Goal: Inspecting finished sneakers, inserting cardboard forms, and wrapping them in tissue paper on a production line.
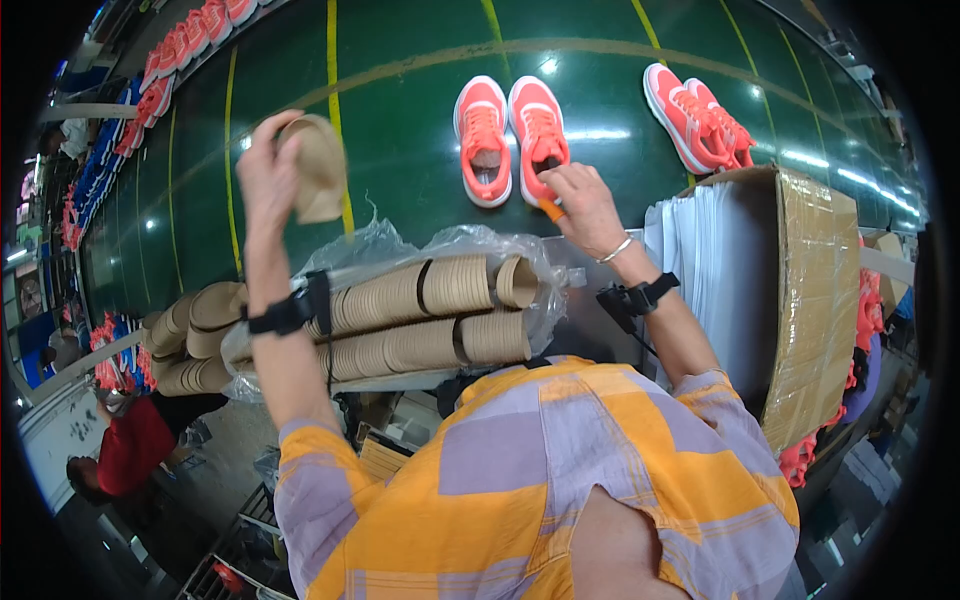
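Here, paper inserts point(430, 315) in plastic bag point(380, 245)

Looks like a shoe factory line: a long green conveyor belt point(420, 150) carrying coral sneakers point(510, 135), bagged stacks of brown paper inserts point(420, 320), and more shoes racked along the side point(185, 40).

coral shoes point(520, 135): 4 on belt | cardboard box point(815, 300): 1
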Available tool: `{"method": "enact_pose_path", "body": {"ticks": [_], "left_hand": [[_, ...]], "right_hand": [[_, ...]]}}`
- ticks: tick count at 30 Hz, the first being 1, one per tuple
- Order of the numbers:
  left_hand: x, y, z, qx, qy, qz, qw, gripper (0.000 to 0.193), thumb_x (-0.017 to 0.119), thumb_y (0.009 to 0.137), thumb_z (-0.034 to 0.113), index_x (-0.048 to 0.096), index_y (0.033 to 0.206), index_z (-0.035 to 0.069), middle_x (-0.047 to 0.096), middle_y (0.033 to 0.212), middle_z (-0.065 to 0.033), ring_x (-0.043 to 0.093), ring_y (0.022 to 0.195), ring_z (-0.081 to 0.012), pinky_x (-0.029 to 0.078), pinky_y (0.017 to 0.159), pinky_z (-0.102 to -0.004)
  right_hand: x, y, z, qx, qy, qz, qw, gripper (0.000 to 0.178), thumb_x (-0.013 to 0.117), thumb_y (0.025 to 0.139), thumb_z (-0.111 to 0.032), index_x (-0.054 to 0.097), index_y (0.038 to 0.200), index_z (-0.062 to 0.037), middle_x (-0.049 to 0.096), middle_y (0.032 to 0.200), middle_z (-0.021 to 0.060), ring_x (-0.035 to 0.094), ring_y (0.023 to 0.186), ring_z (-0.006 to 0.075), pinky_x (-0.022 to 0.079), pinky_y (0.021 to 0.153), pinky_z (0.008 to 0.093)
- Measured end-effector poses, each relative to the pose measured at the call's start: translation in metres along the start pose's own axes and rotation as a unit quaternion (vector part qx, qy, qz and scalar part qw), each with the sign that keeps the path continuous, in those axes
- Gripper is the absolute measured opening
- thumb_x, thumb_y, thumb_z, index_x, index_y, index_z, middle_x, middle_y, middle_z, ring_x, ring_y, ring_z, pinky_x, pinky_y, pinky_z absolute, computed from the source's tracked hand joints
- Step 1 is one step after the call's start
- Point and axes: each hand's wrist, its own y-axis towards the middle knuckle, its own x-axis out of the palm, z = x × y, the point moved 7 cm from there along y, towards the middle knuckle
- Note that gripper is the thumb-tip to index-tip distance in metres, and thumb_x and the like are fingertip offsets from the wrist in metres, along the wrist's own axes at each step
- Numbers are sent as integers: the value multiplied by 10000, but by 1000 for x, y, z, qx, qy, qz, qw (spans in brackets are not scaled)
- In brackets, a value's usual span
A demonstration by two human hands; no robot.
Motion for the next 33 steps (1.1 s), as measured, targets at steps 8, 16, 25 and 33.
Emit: {"method": "enact_pose_path", "body": {"ticks": [8, 16, 25, 33], "left_hand": [[-119, -169, -53, -3, 203, -23, 979, 323, 531, 774, -64, 643, 1057, 42, 635, 988, -151, 614, 956, -299, 470, 859, -342], [-157, -234, -91, -52, 368, 231, 899, 264, 592, 770, 67, 627, 1031, 65, 601, 999, -146, 598, 890, -335, 472, 781, -425], [-71, -262, -59, -41, 495, 103, 862, 276, 639, 726, 203, 591, 948, 46, 531, 1013, -123, 487, 965, -289, 389, 810, -436], [101, -285, 85, 326, 6, -167, 931, 511, 738, 687, 185, 550, 1132, 19, 585, 1087, -150, 567, 1037, -310, 457, 874, -404]], "right_hand": [[8, -75, -45, 144, 299, -114, 936, 121, 686, 790, -102, 630, 817, 1, 615, 694, 106, 608, 622, 192, 485, 607, 310], [47, -127, -89, 88, 258, -265, 925, 186, 693, 797, -170, 625, 796, 4, 589, 605, 126, 569, 523, 217, 445, 526, 309], [44, -125, -96, 85, 301, -178, 933, 163, 710, 781, -107, 600, 835, 0, 587, 667, 68, 550, 592, 143, 443, 561, 268], [71, -142, -93, 156, 468, -191, 849, 37, 619, 839, 31, 608, 828, -2, 590, 754, -39, 525, 701, 45, 430, 618, 208]]}}
